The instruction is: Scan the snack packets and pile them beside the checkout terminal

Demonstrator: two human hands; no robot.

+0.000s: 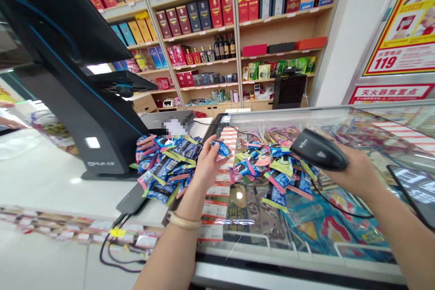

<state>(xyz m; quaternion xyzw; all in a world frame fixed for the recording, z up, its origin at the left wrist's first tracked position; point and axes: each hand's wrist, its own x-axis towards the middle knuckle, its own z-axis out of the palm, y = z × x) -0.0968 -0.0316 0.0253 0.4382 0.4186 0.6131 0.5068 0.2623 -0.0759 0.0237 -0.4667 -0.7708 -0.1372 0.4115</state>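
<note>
My left hand [207,163] pinches a small blue snack packet [222,148] between thumb and fingers, held above the counter between two heaps. My right hand [353,170] grips a black handheld barcode scanner [317,149], its head pointing left toward the packet. A heap of blue, pink and yellow-green packets [166,163] lies left of my left hand. Another heap of the same packets [275,167] lies on the glass lid under the scanner. A beaded bracelet [183,222] is on my left wrist.
A black checkout terminal [84,99] stands at the left on the white counter [37,176]. The glass-topped freezer [306,235] fills the right, with a black tablet [416,190] at its far right edge. Black cables [115,258] hang off the counter's front. Shelves of boxed bottles [204,13] stand behind.
</note>
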